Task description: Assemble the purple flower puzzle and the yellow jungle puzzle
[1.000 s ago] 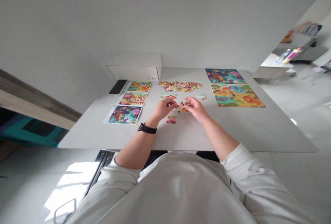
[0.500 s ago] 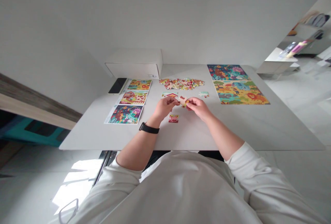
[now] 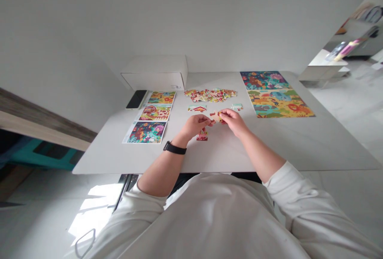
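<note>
Over the middle of the table, my left hand (image 3: 196, 125) and my right hand (image 3: 235, 121) face each other with fingertips pinched. Cream, red and yellow jigsaw puzzle pieces (image 3: 214, 116) are held between them; whether they are interlocked I cannot tell. Just below my left hand lies a red and pink puzzle piece (image 3: 202, 136), its top partly covered by the fingers. Beyond that hand sits a section with a red roof (image 3: 197, 108). A pale teal piece (image 3: 237, 106) rests past my right fingers. Farther back is a heap of loose puzzle pieces (image 3: 211, 95).
Left on the table (image 3: 278, 147) are a sheet with three small pictures (image 3: 153, 112) and a black phone (image 3: 136, 99). A white box (image 3: 154, 77) stands against the wall. Two colourful animal pictures (image 3: 279, 103) lie at the back right.
The held pieces have shifted slightly right and down. My left hand has come lower and now covers the top of the red and pink piece; the roof section is more exposed.
</note>
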`<state>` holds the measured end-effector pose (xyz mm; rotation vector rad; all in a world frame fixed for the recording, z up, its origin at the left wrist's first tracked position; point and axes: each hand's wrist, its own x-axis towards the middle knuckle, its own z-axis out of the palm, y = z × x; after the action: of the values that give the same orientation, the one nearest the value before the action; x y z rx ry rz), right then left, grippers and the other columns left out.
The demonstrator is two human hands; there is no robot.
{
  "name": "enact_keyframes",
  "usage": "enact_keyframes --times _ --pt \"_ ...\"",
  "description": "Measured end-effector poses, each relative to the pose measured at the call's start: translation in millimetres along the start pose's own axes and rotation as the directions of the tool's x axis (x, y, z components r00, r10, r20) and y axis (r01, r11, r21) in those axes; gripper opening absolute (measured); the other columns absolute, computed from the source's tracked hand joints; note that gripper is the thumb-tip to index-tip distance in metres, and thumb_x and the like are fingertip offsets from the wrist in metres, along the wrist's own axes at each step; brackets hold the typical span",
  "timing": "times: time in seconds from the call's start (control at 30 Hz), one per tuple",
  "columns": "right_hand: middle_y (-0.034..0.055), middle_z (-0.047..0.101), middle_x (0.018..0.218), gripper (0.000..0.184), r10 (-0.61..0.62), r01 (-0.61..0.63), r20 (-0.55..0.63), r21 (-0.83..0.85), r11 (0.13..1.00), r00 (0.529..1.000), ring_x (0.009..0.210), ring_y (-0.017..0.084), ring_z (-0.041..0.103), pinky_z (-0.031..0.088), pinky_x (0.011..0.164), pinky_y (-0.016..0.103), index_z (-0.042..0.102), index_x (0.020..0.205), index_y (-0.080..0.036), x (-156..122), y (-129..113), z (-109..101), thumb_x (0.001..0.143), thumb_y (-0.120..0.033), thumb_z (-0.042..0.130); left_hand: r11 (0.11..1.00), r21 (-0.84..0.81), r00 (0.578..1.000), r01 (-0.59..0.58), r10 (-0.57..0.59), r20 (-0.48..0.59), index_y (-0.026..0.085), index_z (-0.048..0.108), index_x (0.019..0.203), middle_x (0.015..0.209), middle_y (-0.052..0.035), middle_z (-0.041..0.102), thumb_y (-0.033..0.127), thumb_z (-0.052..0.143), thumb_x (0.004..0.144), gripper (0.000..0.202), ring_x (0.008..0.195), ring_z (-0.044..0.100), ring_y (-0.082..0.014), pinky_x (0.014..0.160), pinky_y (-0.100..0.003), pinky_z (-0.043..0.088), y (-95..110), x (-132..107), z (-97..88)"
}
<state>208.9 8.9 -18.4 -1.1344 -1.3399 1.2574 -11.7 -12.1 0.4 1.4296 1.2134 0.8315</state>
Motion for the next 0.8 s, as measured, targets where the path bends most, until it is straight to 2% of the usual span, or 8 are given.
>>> enact_keyframes --times 0.3,0.43,0.63,0.8 --pt "0.002 0.074 0.084 0.046 -0.006 0.006 0.0 0.012 1.0 1.0 0.081 0.022 0.07 0.059 0.076 0.035 0.073 0.092 -0.025 -0.2 1.3 0.4 0.075 -0.065 0.085 1.0 0.001 1.0 -0.016 0.016 -0.005 0.016 0.075 0.091 0.099 -0.0112 0.083 0.055 0.074 0.089 0.039 0.058 0.059 -0.0094 0.045 -0.019 0.041 2.5 0.0 1.5" --pt "0.0024 0.075 0.085 0.049 0.018 -0.019 0.025 0.05 0.999 1.0 0.081 0.022 0.072 0.061 0.076 0.036 0.069 0.09 -0.025 0.1 1.3 0.6 0.074 -0.068 0.087 0.998 -0.027 0.998 -0.056 0.055 -0.019 0.016 0.072 0.093 0.097 -0.0103 0.082 0.056 0.079 0.087 0.04 0.059 0.06 -0.0092 0.047 -0.02 0.043 0.5 0.5 1.9" --pt "0.0043 0.079 0.089 0.053 0.093 -0.107 0.131 0.1 0.989 0.987 0.08 0.022 0.075 0.061 0.077 0.036 0.067 0.089 -0.024 -1.2 1.7 3.4 0.068 -0.065 0.094 0.992 -0.049 0.99 -0.115 0.11 -0.088 0.018 0.069 0.091 0.087 -0.006 0.077 0.048 0.081 0.087 0.033 0.058 0.06 -0.0093 0.048 -0.02 0.043 -3.0 2.9 1.3" --pt "0.0051 0.081 0.089 0.052 0.145 -0.158 0.203 0.049 0.986 0.968 0.081 0.022 0.074 0.057 0.075 0.034 0.069 0.092 -0.023 -4.3 3.9 7.4 0.066 -0.059 0.095 0.985 -0.087 0.983 -0.15 0.139 -0.119 0.018 0.068 0.089 0.082 -0.0031 0.071 0.048 0.08 0.09 0.032 0.056 0.059 -0.0092 0.047 -0.021 0.044 -3.6 3.5 0.6"
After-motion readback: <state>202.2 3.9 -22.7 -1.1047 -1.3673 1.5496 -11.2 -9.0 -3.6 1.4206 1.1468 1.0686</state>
